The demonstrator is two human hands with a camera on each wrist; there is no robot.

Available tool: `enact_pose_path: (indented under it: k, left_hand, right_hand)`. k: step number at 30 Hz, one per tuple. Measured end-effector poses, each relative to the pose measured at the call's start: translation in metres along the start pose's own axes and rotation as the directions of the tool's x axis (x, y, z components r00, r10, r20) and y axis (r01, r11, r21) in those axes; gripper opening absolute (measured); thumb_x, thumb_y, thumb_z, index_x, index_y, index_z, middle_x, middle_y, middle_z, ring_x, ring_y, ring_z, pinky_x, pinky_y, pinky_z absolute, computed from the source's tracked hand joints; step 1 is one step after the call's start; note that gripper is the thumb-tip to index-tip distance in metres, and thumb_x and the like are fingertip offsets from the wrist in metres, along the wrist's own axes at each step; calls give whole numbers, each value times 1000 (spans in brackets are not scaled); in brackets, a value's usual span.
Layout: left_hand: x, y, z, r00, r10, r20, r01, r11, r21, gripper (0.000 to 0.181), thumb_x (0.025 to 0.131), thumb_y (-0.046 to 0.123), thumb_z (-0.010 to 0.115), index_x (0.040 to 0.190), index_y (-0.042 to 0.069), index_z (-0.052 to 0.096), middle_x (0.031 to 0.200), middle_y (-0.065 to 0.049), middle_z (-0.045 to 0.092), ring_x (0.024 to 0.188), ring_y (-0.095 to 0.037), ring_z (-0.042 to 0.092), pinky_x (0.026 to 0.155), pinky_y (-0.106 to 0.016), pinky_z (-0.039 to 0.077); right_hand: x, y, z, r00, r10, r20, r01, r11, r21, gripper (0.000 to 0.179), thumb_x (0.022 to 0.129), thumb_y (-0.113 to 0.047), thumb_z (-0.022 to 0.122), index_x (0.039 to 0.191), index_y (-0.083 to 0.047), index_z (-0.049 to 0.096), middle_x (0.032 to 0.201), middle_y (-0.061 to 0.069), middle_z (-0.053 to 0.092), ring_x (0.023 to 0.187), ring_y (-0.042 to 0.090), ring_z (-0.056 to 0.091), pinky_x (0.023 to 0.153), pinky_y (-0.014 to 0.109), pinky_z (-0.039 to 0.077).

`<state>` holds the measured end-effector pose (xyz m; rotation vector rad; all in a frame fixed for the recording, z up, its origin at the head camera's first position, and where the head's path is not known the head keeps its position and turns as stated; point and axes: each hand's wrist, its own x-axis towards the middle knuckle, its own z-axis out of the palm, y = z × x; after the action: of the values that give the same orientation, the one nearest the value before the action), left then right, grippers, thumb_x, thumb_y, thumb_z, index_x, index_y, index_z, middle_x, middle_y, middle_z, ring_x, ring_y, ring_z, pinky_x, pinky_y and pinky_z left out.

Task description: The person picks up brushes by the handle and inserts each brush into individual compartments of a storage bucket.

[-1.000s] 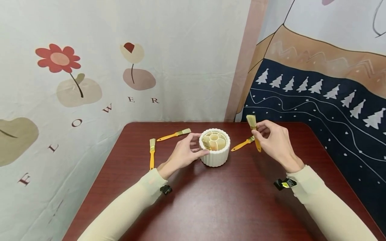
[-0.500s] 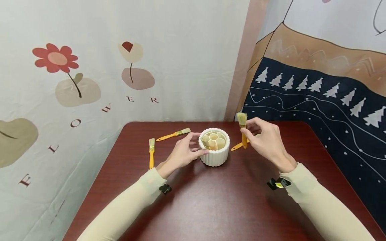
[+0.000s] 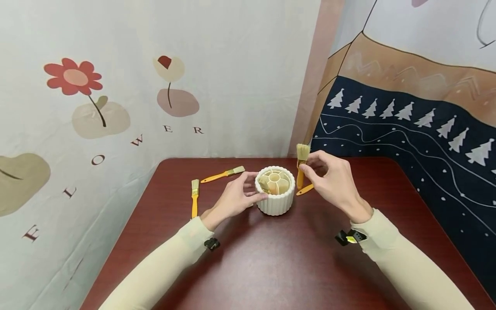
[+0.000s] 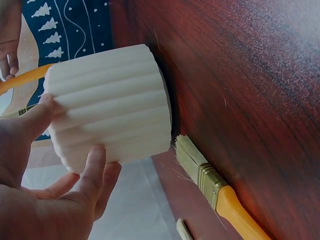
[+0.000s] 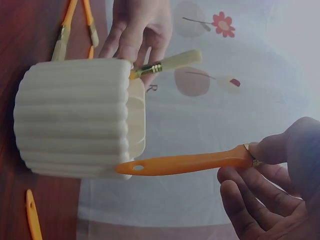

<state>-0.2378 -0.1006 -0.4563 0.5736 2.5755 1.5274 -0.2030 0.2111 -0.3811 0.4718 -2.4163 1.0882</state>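
My left hand (image 3: 232, 196) holds the left side of a white ribbed brush holder (image 3: 276, 205), thumb at the rim and fingers round its wall. The holder stands upright on the table, with a round divided insert inside its scalloped rim. One paintbrush (image 5: 182, 59) stands in the holder near my left hand, bristles up. In my right hand (image 3: 331, 183), thumb and fingers pinch another paintbrush (image 3: 301, 174) by its metal band. Its bristles point up, and the orange handle hangs down just right of the holder. In the right wrist view the handle's end overlaps the holder's rim.
Two paintbrushes with orange handles lie left of the holder: an angled one (image 3: 218, 175) behind and a lengthwise one (image 3: 195, 200) beside my left wrist. Another brush (image 3: 304, 190) lies under my right hand, partly hidden. Printed curtains (image 3: 248, 86) hang behind the dark red table (image 3: 263, 258).
My right hand has moved left toward the holder, carrying the paintbrush, which now stands more upright. The left hand and the holder have stayed in place.
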Motion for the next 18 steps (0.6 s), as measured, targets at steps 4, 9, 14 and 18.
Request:
enact_pose_path:
  k: [4,9,14,18]
  left_hand:
    - [0,1,0,1000,6,4,-6,1000,8,73,97,21,99,159,9,63,156,-14,74,139,-36,79,110,-38,69]
    - [1,1,-1,1000,14,9,-14,999,31,73,97,23,99,159,10,62,157,-14,74,139,-37,79,111,-39,69]
    - [1,1,-1,1000,3,18,-3,999,34,74,97,24,99,160,10,62,158,-13,73,140,-36,78,111,-39,69]
    - [1,0,-2,1000,3,23,-4,1000,28,74,97,25,99,160,11,62,158,-12,73,141,-36,78,111,-39,69]
  right_hand:
    - [3,-5,1,1000,-30,-4,30,999,18,18,106,-17,89,121,-13,82,110,4,89,87,19,81,81,15,64]
    - [4,-10,4,999,-54,-1,54,997,48,18,105,-15,89,122,-12,82,111,4,89,87,17,82,83,16,66]
    - [2,-9,12,997,-77,18,76,995,68,19,105,-13,89,122,-12,82,110,4,88,86,16,81,82,18,66]
    - [1,-6,17,996,-88,26,85,993,76,20,104,-11,90,122,-11,81,109,5,88,85,17,80,82,13,63]
